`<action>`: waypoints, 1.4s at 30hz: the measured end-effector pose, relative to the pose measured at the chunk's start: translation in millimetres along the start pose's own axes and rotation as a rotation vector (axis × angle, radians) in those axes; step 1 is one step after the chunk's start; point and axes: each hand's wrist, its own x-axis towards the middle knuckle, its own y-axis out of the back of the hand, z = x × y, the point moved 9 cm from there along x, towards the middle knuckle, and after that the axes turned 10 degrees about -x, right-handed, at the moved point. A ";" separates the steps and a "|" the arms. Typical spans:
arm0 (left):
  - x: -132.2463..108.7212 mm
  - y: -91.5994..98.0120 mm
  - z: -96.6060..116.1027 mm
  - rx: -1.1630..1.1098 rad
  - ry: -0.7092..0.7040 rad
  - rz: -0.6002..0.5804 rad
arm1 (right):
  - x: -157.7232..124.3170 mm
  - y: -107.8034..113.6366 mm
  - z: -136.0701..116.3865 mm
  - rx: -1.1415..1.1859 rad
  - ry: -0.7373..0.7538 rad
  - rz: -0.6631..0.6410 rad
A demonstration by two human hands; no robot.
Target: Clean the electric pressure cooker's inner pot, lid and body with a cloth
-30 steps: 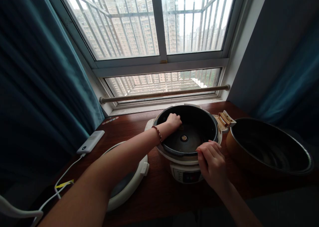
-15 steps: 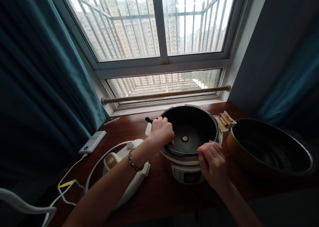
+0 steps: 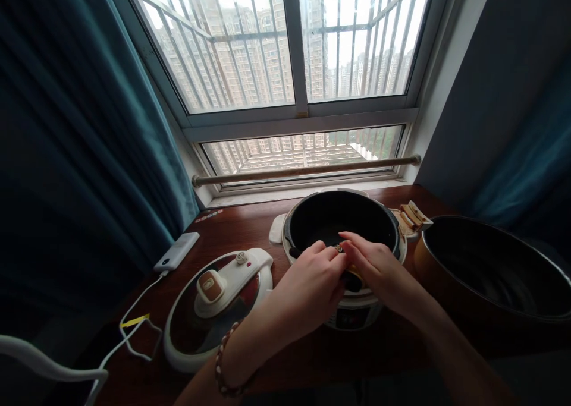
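Observation:
An open electric cooker base (image 3: 289,224) with a dark bowl stands on the wooden table in front of the window. Both my hands meet over its near rim. My left hand (image 3: 307,287), with a bead bracelet on the wrist, is closed, and a dark end (image 3: 292,252) pokes out on its left side. My right hand (image 3: 379,269) has its fingers pressed together against the left fingertips. A small yellow bit (image 3: 354,270) shows between the two hands; I cannot make out what it belongs to.
The cooker's white lid (image 3: 218,299) lies flat on the table to the left. A large dark inner pot (image 3: 491,275) sits to the right. A white power bank (image 3: 177,251) with a cable lies near the teal curtain (image 3: 89,156). A rail (image 3: 307,169) crosses the window sill.
My left hand came out of the far left of the cooker bowl and drew back to the near rim. My right hand left the rim and joined it there. The lid came fully into sight.

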 end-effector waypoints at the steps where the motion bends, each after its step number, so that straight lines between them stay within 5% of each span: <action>1: -6.5 3.4 2.1 -0.035 0.006 0.039 | 5.4 -10.7 -5.3 0.050 0.032 -0.156; 4: -34.5 15.2 -1.9 -0.200 0.050 0.307 | 9.0 -31.0 -19.4 0.119 0.127 -0.461; 7: -80.6 18.5 -20.2 -0.276 0.158 0.807 | 7.1 -35.2 -15.6 0.028 0.134 -0.558; 9: -98.7 1.8 -24.9 -0.221 0.175 0.954 | 3.8 -32.5 -6.2 -0.049 0.137 -0.607; 13: -81.4 -38.9 -22.6 -0.120 0.049 0.756 | 5.0 -11.3 27.4 -0.201 0.123 -0.618; 16: -66.3 -52.1 -27.0 -0.061 0.031 0.635 | 21.3 14.8 59.5 -0.516 0.064 -0.419; 21: -64.7 -55.1 -32.6 -0.058 0.006 0.686 | 58.1 26.1 78.1 -0.981 0.023 -0.154; 26: -66.5 -57.1 -32.9 -0.073 -0.028 0.703 | 124.9 22.4 66.7 -0.837 0.103 0.028; 31: -65.3 -56.3 -33.6 -0.084 -0.020 0.703 | 182.4 -16.6 68.0 -0.686 0.158 -0.136; 35: -65.1 -56.6 -33.7 -0.079 -0.024 0.705 | 191.9 -40.4 83.7 -0.665 0.150 -0.309; 42: -64.3 -56.4 -33.5 -0.084 -0.051 0.710 | 171.4 4.2 124.1 -0.792 0.006 -0.412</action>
